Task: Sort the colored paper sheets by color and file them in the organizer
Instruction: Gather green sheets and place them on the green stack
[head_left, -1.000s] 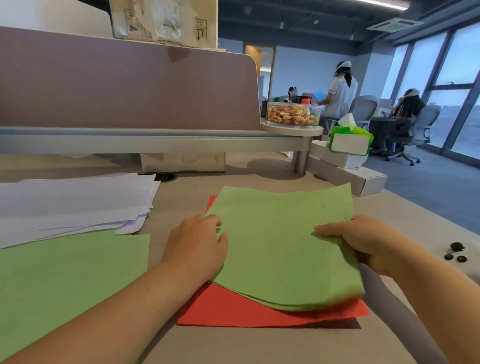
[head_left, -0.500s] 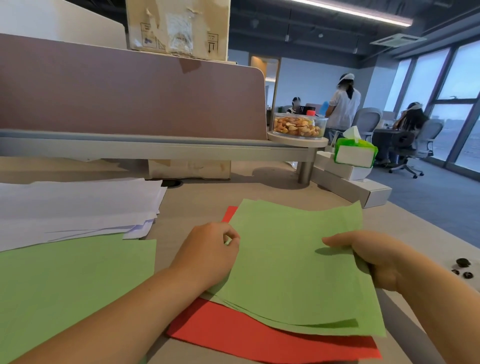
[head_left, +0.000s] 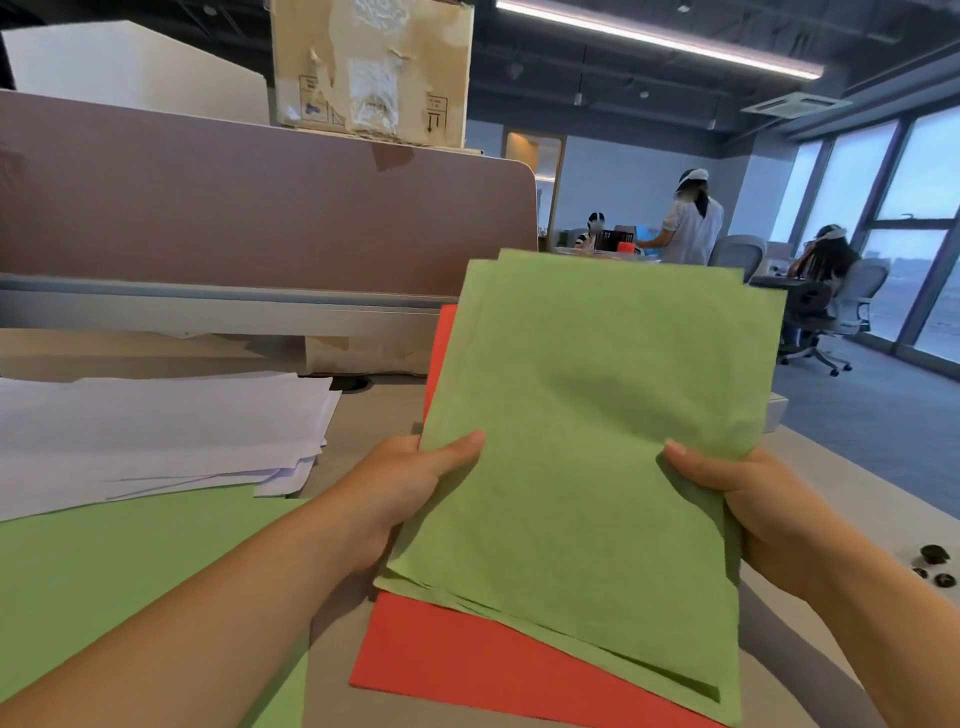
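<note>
1. Two piles lie on the desk at the left: white sheets far, green paper near.
2. Left hand grips the left edge of the raised green sheets, thumb on the front.
3. Green sheets stand tilted between both hands, with a red sheet just behind them.
4. Right hand grips their right edge, thumb on the front.
</note>
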